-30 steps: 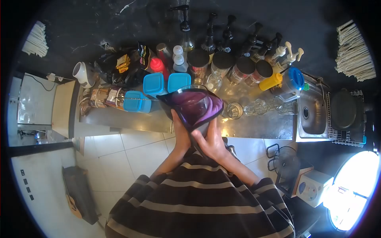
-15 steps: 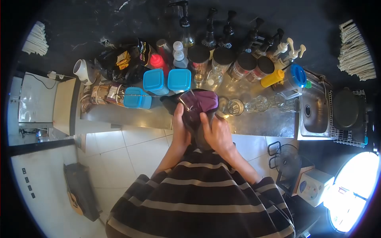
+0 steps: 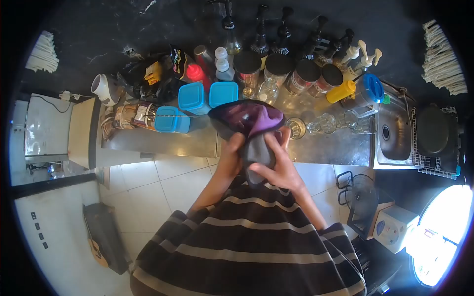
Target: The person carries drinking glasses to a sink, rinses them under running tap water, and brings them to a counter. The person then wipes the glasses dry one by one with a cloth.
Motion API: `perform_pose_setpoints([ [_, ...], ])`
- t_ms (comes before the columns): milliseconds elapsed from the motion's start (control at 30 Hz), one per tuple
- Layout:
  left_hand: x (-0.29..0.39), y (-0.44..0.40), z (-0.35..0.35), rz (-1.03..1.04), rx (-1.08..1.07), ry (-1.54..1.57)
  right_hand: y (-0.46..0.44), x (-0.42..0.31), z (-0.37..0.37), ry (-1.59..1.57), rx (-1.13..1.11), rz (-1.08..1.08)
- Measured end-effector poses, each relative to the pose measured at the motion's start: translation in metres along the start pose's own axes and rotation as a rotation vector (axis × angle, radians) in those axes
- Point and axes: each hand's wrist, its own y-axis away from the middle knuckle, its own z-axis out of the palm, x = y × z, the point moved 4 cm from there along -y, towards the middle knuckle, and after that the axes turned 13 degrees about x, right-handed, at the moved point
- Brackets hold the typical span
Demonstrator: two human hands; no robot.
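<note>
A cloth (image 3: 268,120), purple on one face and grey on the other with a dark edge, is spread between my hands above the front of the steel counter. My left hand (image 3: 232,154) is closed on its left side, partly hidden by the folds. On the right, my right hand (image 3: 282,165) grips the grey part, thumb toward me and fingers reaching behind the fabric. Whether the drinking glass is under the cloth I cannot tell. Just right of the cloth stands an upright clear glass (image 3: 296,128).
Blue-lidded containers (image 3: 223,93) stand behind and left of the cloth. Black-lidded jars (image 3: 306,71) and pump bottles (image 3: 284,32) line the back. More glassware (image 3: 326,123) reaches toward the sink (image 3: 395,140) at the right. A dish rack (image 3: 434,165) sits beyond it.
The drinking glass seen between my hands is now out of sight. The cloth has opened out wider, its grey part turned toward me, and my right hand has shifted slightly right.
</note>
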Motion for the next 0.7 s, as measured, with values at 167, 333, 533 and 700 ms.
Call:
perform_pose_setpoints([
  [167,0.001,0.003,0.002,0.076,0.102,-0.185,-0.006,-0.005,0.01,0.074,0.084,0.079],
  [333,-0.008,-0.001,-0.001,-0.051,0.063,0.116,-0.005,-0.006,0.018,0.209,0.162,0.032],
  [533,0.006,0.006,-0.003,-0.05,0.226,0.176,-0.002,0.015,0.03,0.006,0.034,0.088],
  [700,0.008,0.007,-0.018,0.157,0.131,-0.289,-0.003,0.01,0.028,0.007,-0.089,0.157],
])
